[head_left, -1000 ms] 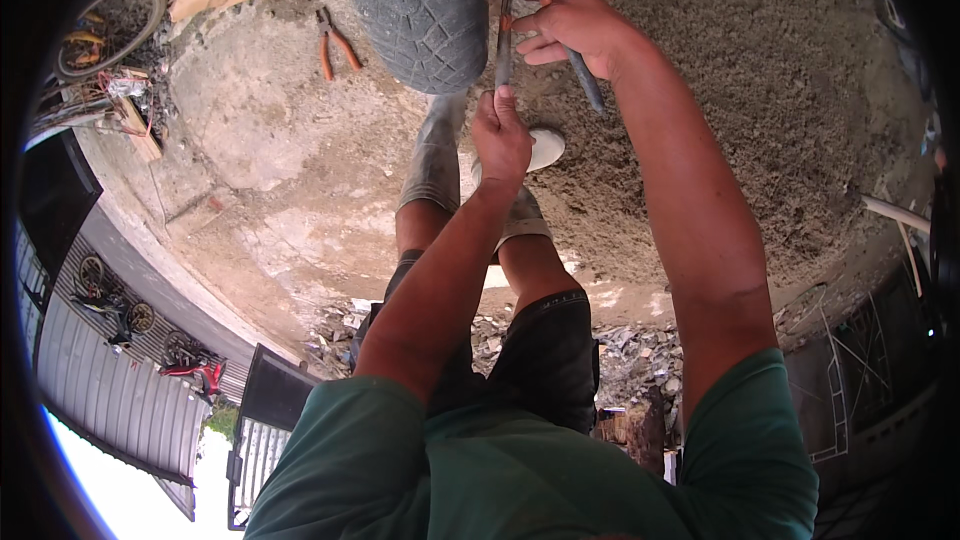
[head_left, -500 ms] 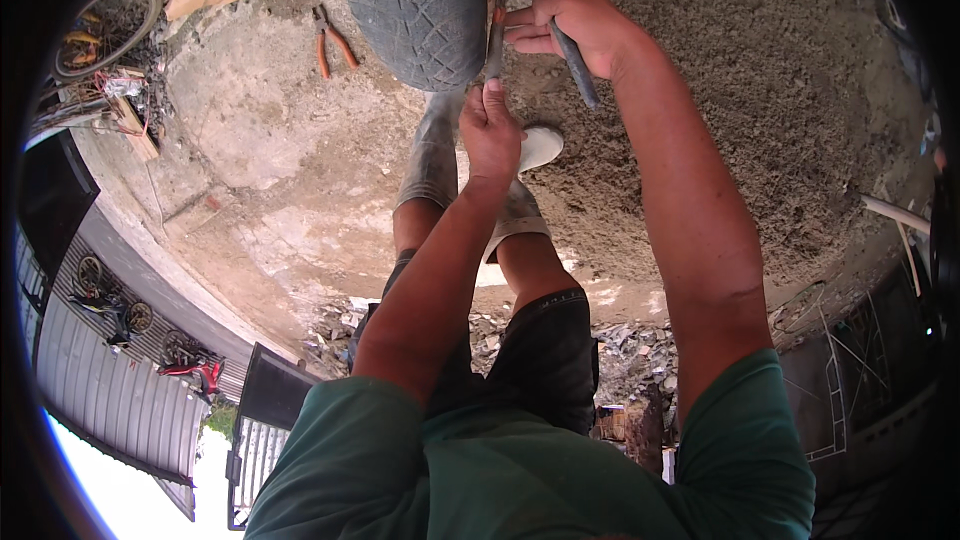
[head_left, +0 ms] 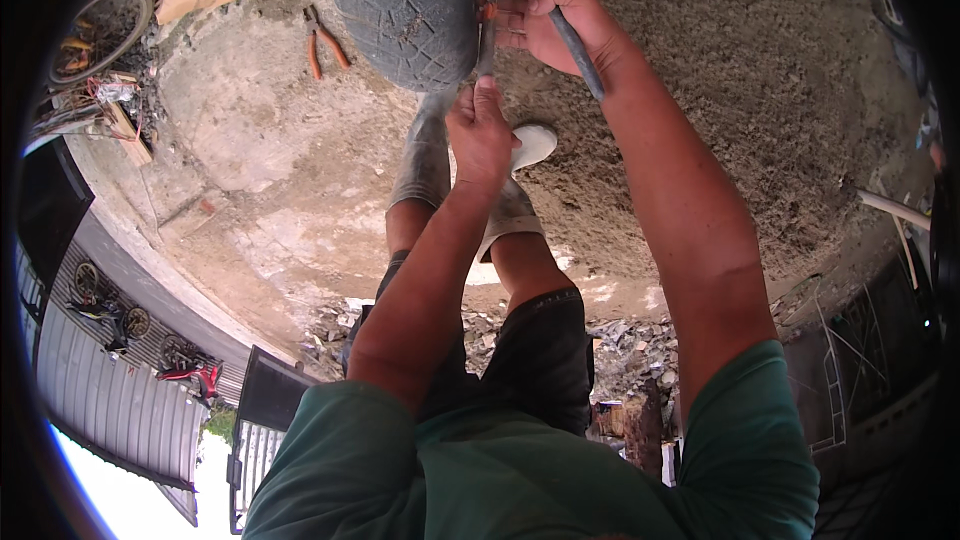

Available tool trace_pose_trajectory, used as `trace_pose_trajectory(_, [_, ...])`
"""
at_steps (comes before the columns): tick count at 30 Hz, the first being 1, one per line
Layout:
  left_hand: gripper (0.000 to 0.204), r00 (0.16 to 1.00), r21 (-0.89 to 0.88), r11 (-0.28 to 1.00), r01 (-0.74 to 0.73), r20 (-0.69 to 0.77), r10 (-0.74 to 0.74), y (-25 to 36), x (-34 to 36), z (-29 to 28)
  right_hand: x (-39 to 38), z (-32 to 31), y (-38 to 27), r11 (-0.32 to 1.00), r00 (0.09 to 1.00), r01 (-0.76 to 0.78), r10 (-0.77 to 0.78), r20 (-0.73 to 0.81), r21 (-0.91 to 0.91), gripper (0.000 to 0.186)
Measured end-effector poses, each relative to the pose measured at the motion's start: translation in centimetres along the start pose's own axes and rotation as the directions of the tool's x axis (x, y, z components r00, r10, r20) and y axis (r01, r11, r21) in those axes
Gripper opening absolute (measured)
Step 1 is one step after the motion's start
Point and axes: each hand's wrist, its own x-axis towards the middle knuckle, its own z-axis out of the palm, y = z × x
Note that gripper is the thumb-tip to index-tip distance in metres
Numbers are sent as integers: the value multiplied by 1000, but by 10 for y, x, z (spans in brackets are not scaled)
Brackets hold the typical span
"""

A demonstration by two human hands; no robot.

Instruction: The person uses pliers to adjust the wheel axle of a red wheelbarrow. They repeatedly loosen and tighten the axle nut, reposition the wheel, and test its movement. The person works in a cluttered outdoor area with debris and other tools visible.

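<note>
Head view shows long, dark pliers (head_left: 488, 40) splayed

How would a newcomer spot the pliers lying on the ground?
Start at the big dark tyre at the top. Left of it, on the ground, lie small pliers, jaws toward the top, handles spread toward the bottom. Unlike the long-handled tool right of the tyre, they lie untouched, both handles orange.

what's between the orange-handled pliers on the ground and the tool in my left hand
In the head view, the dark tyre stands between the pliers and the tool in your left hand, plus a strip of ground beside the pliers.
</note>
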Motion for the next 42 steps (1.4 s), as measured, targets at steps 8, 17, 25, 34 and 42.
trace_pose_trajectory(8, [38, 993, -246, 963, 112, 71, -98, -13, 1, 10, 5, 9, -17, 973, 993, -51, 26, -113, -224, 46])
trace_pose_trajectory(17, [42, 860, -632, 601, 490, 462, -216, -12, -15, 76, 19, 55, -56, 628, 876, -381, 11, -482, -678, 25])
trace_pose_trajectory(25, [41, 983, -123, 979, 164, 102, -152, -13, -5, 16, -11, 37, -40, 927, 932, -150, 16, -363, -344, 50])
trace_pose_trajectory(34, [44, 994, 120, 991, -54, -92, 65, 5, -6, 6, -13, 13, -17, 997, 991, 64, -70, -115, -51, 55])
trace_pose_trajectory(42, [47, 998, 149, 989, 21, -59, -12, 3, 3, -1, -8, -4, -10, 996, 996, -22, 14, 92, 92, 55])
